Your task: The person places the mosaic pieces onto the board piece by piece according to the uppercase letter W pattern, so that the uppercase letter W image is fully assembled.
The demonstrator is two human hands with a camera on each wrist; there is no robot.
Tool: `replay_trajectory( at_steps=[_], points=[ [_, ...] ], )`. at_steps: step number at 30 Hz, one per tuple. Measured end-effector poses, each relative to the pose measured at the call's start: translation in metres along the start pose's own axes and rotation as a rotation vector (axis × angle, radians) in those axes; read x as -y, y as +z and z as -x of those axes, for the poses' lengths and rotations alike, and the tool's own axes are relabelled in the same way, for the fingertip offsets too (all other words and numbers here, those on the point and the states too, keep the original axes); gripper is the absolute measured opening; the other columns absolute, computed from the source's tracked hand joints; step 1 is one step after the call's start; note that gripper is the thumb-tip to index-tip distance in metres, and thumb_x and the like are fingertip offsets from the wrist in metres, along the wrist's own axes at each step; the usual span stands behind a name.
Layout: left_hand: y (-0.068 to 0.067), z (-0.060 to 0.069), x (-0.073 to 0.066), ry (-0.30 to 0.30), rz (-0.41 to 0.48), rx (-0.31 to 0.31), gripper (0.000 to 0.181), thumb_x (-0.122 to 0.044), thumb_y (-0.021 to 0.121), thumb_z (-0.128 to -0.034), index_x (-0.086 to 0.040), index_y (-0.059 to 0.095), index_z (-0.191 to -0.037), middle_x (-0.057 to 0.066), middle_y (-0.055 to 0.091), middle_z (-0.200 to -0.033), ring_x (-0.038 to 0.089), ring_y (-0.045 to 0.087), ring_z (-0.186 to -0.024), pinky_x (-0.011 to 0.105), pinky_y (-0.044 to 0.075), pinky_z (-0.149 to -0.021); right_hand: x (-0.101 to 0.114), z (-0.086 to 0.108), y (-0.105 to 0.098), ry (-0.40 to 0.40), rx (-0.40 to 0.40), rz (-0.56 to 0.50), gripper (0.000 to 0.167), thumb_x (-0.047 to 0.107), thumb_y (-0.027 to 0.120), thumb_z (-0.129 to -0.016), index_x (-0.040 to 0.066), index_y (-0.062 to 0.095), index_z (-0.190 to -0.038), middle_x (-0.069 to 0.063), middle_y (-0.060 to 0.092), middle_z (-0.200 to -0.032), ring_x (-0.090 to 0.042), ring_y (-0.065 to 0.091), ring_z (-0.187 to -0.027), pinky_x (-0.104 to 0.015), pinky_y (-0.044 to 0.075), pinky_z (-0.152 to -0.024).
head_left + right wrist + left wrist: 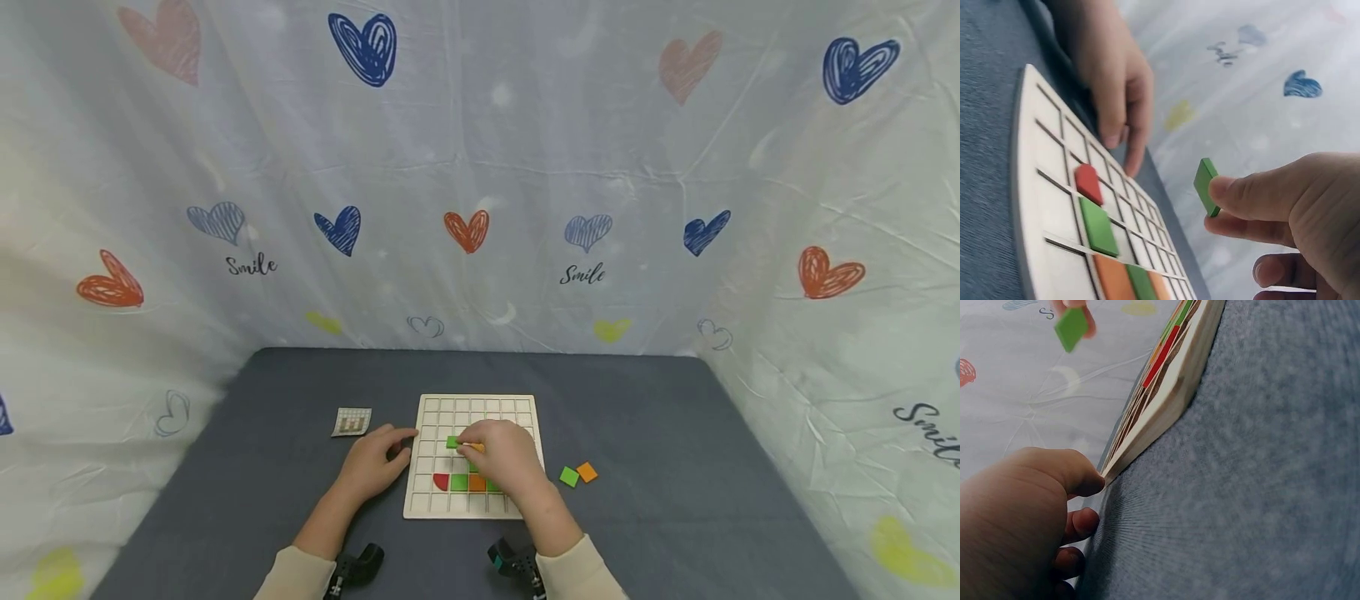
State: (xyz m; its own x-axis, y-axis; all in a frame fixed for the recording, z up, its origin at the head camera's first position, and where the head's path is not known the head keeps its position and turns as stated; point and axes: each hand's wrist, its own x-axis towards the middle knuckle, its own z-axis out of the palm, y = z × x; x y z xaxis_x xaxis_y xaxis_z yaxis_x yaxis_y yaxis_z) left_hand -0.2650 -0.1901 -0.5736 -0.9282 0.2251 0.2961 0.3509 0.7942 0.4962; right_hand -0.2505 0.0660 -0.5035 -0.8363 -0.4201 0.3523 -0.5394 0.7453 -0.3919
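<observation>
My right hand (504, 454) is above the grid board (435, 504), pinching a green square tile (1205, 186) between thumb and index finger. The tile is tilted and off the board. On the board's near part lie a red rounded piece (441, 482), a green tile (1099, 226) and an orange tile (477, 482), with more green and orange tiles partly hidden by the right hand. Beside the board's left edge is my left hand (375, 460). Its thumb touches the board's rim in the left wrist view, and the index finger reaches that edge.
A small printed card (351, 422) lies on the dark grey table cloth (300, 400), left of the board. To the board's right are a loose green tile (569, 477) and an orange tile (587, 472). A curtain with hearts (465, 167) surrounds the table's back and sides.
</observation>
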Motion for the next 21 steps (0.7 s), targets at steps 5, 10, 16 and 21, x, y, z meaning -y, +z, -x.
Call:
replay_trajectory(
  at_steps=[5, 10, 16, 21],
  points=[
    [-0.001, 0.000, 0.001, 0.022, 0.003, -0.015, 0.030, -0.014, 0.072, -0.0946, -0.016, 0.075, -0.124, -0.011, 0.047, -0.078, 0.007, 0.037, -0.060, 0.030, 0.036, -0.060, 0.007, 0.000, 0.015, -0.052, 0.058, 0.064, 0.010, 0.025, 0.081, -0.089, 0.022, 0.085, -0.098, 0.011, 0.077, -0.098, -0.006, 0.071, -0.089, -0.026, 0.056, -0.071],
    [-0.001, 0.000, 0.001, 0.034, 0.005, -0.027, 0.029, -0.014, 0.072, -0.0944, -0.016, 0.075, -0.123, -0.012, 0.047, -0.078, 0.006, 0.037, -0.059, 0.030, 0.036, -0.060, 0.010, 0.002, 0.028, -0.143, 0.071, 0.141, 0.007, 0.025, 0.083, -0.088, 0.023, 0.085, -0.093, 0.012, 0.076, -0.091, -0.005, 0.069, -0.081, -0.022, 0.053, -0.068],
    [0.000, 0.000, 0.000, 0.029, -0.004, -0.023, 0.030, -0.014, 0.072, -0.0946, -0.016, 0.075, -0.124, -0.012, 0.047, -0.078, 0.006, 0.038, -0.060, 0.030, 0.036, -0.060, 0.010, 0.005, 0.040, -0.155, 0.044, 0.209, 0.005, 0.023, 0.085, -0.086, 0.025, 0.085, -0.090, 0.011, 0.070, -0.089, -0.009, 0.063, -0.078, -0.025, 0.051, -0.065],
    [-0.001, 0.001, -0.001, 0.033, -0.002, -0.022, 0.029, -0.013, 0.071, -0.0948, -0.015, 0.076, -0.123, -0.012, 0.048, -0.079, 0.006, 0.038, -0.061, 0.031, 0.036, -0.060, 0.009, 0.006, 0.047, -0.103, -0.015, 0.200, 0.005, 0.020, 0.083, -0.087, 0.023, 0.086, -0.089, 0.006, 0.064, -0.087, -0.009, 0.055, -0.073, -0.022, 0.046, -0.060]
  ],
)
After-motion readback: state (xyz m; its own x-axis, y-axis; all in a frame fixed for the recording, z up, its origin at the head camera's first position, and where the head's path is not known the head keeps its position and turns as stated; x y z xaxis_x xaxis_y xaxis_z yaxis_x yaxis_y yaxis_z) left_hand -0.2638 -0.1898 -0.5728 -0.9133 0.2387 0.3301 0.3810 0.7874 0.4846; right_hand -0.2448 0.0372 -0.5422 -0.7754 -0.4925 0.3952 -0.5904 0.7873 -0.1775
